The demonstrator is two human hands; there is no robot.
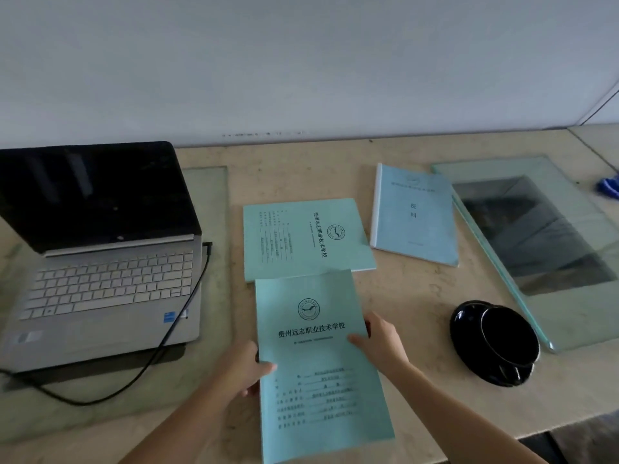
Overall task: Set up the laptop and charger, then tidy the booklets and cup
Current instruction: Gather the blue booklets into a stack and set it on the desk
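- My left grip [246, 370] is pinching the left edge of the near teal booklet [321, 380], with the thumb lying on the cover and the fingers curling under it.
- My right grip [378, 343] is pinching the same booklet's right edge, thumb on the cover and fingers tucking behind.
- I am seeing that booklet sitting in the lower centre of the frame, its far edge overlapping the near edge of a second teal booklet [301, 239].
- The second booklet is lying turned sideways on the bench [418, 296].
- A blue booklet [415, 216] is lying just right of it, in the upper centre, its right edge meeting a glass sheet [536, 182].
- A black cup [505, 336] is sitting on a black saucer [465, 333] at lower right, just beside that glass.
- The laptop [107, 262] is standing open at the left with its screen dark.
- The charger cable [187, 306] is running from the laptop's right side across its front corner toward the lower left.
- A small blue object [609, 185] is showing at the right edge, too blurred for me to tell what it is.
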